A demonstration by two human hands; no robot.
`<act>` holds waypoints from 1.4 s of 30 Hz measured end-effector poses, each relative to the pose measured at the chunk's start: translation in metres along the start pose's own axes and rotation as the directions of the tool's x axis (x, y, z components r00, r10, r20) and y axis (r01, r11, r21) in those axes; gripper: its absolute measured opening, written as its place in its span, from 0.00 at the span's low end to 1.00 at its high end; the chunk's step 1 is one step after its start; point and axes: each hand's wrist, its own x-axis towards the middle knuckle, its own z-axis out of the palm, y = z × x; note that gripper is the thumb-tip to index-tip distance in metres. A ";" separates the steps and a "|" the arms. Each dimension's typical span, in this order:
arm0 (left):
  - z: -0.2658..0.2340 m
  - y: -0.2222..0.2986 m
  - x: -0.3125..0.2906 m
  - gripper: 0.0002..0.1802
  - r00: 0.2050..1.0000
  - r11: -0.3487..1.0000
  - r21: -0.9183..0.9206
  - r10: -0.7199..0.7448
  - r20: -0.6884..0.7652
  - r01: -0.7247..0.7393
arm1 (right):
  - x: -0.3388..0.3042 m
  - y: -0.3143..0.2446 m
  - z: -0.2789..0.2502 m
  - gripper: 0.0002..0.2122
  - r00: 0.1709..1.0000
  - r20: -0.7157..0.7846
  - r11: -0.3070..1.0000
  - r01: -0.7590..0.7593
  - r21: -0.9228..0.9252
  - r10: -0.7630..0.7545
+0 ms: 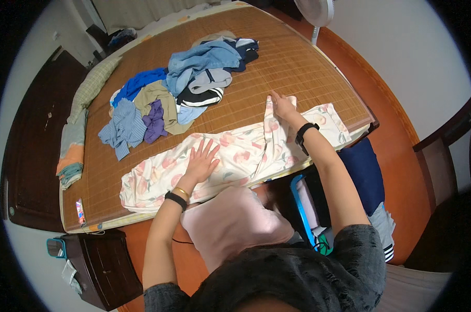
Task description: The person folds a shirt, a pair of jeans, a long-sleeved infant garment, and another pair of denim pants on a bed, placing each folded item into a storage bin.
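Note:
A long white garment [230, 151] with pink fruit-like or floral shapes and grey-green leaves lies along the near edge of the bed. My left hand [200, 164] rests flat on its middle part, fingers spread. Farther right, my right hand [284, 107] has its fingers bent over the end of a narrow strip of the same cloth, which looks like a sleeve or leg folded across the garment. The fingertips are partly hidden by the hand. Past my right wrist, the garment's right end [329, 117] lies spread on the mat.
A pile of clothes [162, 96] in blue, khaki, purple and black lies on the bed's woven mat [292, 62]. Pillows [92, 83] line the left side. A pink cushion [235, 223] is below my arms, near a blue-rimmed container [303, 213]. A fan [316, 15] stands at far right.

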 end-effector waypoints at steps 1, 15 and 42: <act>0.000 -0.001 -0.001 0.30 1.000 1.000 0.000 -0.007 0.004 0.007 | 0.002 -0.005 -0.007 0.18 0.985 0.170 0.996 0.034 -0.080 -0.020; -0.002 -0.008 -0.001 0.30 0.999 0.997 0.064 -0.035 0.033 0.033 | -0.124 0.136 -0.187 0.13 0.963 0.222 0.732 -0.263 0.628 0.156; -0.051 0.049 0.088 0.12 0.902 0.867 -0.497 -0.179 -0.393 -0.044 | -0.108 0.097 -0.149 0.12 0.878 -0.373 0.951 -0.306 0.042 0.299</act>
